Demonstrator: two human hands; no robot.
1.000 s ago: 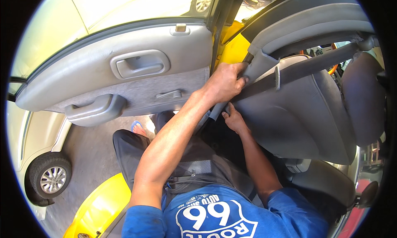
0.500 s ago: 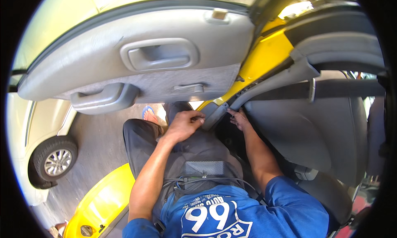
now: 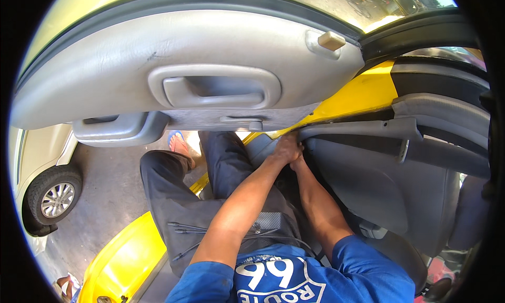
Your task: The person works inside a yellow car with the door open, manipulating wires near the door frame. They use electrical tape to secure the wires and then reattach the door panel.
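Note:
A long grey plastic pillar trim (image 3: 357, 128) slants away from the yellow door frame (image 3: 363, 92), its far end standing off the frame. My left hand (image 3: 286, 148) is closed around the trim's lower end, beside the door opening. Just to its right and partly behind it, my right hand (image 3: 298, 160) has curled fingers. What they hold is hidden under the left hand and the trim. Below the hands, the grey sill trim (image 3: 261, 148) shows by the yellow sill.
The open car door's grey inner panel (image 3: 210, 45) spans the top, with a pull handle (image 3: 118, 130). A grey seat back (image 3: 368, 177) stands on the right, crossed by a dark seat belt (image 3: 442, 158). A pale vehicle with a wheel (image 3: 58, 199) is at the left.
My left hand has moved right onto the trim, beside my right hand. The trim's far end has swung away from the yellow frame. The view has shifted somewhat.

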